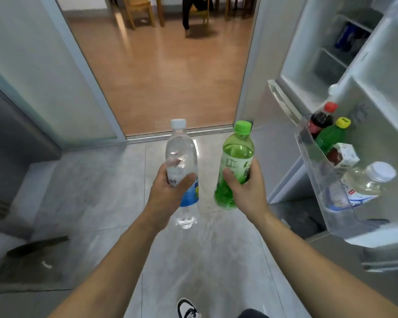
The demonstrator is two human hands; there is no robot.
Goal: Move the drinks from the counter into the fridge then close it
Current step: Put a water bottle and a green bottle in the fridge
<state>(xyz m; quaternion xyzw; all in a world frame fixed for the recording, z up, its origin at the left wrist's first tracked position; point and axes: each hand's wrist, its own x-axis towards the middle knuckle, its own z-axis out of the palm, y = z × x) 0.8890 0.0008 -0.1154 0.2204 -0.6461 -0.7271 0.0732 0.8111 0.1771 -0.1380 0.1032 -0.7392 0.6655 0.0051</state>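
Note:
My left hand (168, 191) grips a clear bottle (182, 154) with a white cap and a blue label, held upright over the grey floor. My right hand (246, 187) grips a green bottle (238, 152) with a green cap, also upright, just right of the clear one. The fridge (313, 65) stands open at the right, its door (377, 92) swung towards me. The door's lower shelf (317, 171) holds a dark cola bottle (321, 120) with a red cap, a green bottle with a yellow cap (331, 136), a small carton (342, 154) and a clear white-capped bottle (368, 182).
A doorway (170, 76) straight ahead leads onto a wooden floor with chairs (138, 10) and someone's legs (193, 12). A frosted glass panel (44, 76) stands at the left, a grey cabinet (9, 134) beside it. A dark mat (32, 267) lies at lower left. My shoe (187, 308) shows below.

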